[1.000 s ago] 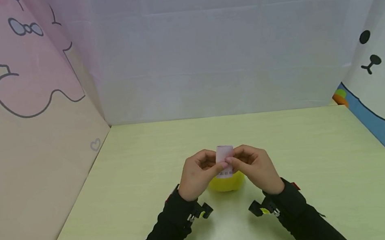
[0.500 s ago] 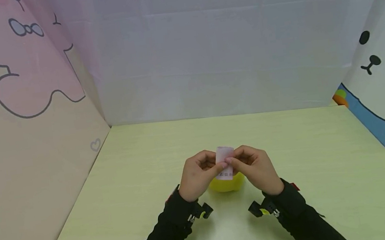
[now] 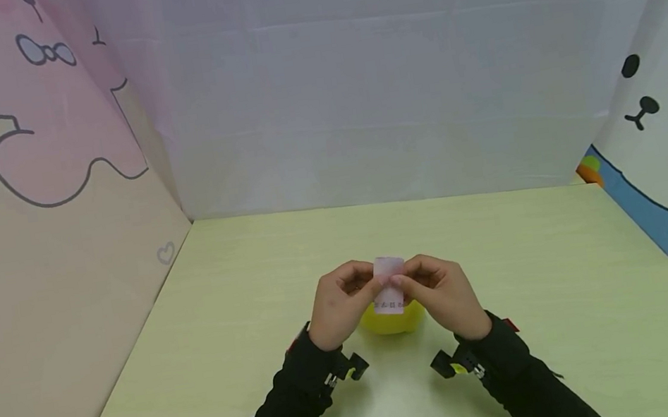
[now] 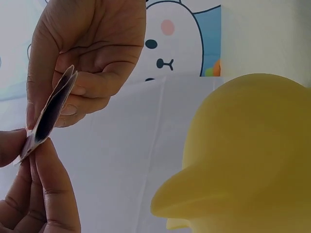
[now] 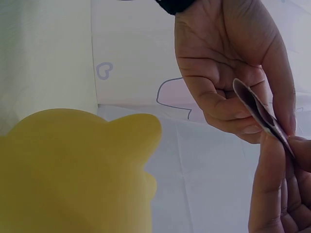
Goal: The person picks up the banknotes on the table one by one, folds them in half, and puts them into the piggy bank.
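My L hand [image 3: 335, 308] pinches the L side of a doubled paper slip [image 3: 389, 299]; it's btwn both hands, neither nearer, long axis approx fwd from me, partly hiding the yellow figure [image 3: 392, 326] on the bench [image 3: 506, 248]; R hand [image 3: 454, 298] pinches its R side.

The light is soft; the desk [image 3: 253, 270] shows pale glare in front and faint shadows; wrist views look dimmer.

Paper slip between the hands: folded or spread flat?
Folded: both wrist views show the printed paper slip edge-on, two layers with a gap between.
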`<control>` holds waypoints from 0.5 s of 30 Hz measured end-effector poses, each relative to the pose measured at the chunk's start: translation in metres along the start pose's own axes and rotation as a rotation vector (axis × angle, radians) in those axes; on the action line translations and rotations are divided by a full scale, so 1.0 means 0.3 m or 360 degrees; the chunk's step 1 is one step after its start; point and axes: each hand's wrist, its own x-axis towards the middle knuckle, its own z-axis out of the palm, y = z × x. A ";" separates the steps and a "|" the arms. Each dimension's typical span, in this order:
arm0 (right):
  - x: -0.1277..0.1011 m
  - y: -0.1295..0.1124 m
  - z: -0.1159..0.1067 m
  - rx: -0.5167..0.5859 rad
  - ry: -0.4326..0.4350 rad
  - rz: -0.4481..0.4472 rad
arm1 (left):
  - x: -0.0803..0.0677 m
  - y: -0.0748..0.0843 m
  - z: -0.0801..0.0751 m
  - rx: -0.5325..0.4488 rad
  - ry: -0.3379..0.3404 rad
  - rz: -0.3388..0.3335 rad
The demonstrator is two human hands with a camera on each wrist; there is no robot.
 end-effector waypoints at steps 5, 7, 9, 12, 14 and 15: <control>0.001 -0.003 0.004 -0.0001 -0.0007 0.0009 | 0.001 -0.004 0.003 0.0000 0.0036 -0.0016; 0.002 -0.003 0.004 0.0003 -0.0012 0.0002 | 0.001 -0.006 0.004 -0.0010 0.0042 -0.0009; 0.002 -0.001 0.004 0.0011 -0.0016 -0.0003 | 0.001 -0.007 0.004 -0.0020 0.0045 -0.0011; 0.002 0.001 0.005 0.0017 -0.0019 -0.0002 | 0.001 -0.010 0.004 -0.0025 0.0048 -0.0014; 0.001 0.002 0.005 0.0014 -0.0019 0.0007 | 0.000 -0.011 0.004 -0.0020 0.0051 -0.0018; 0.000 0.003 0.005 0.0012 -0.0019 0.0012 | -0.001 -0.011 0.005 -0.0019 0.0052 -0.0015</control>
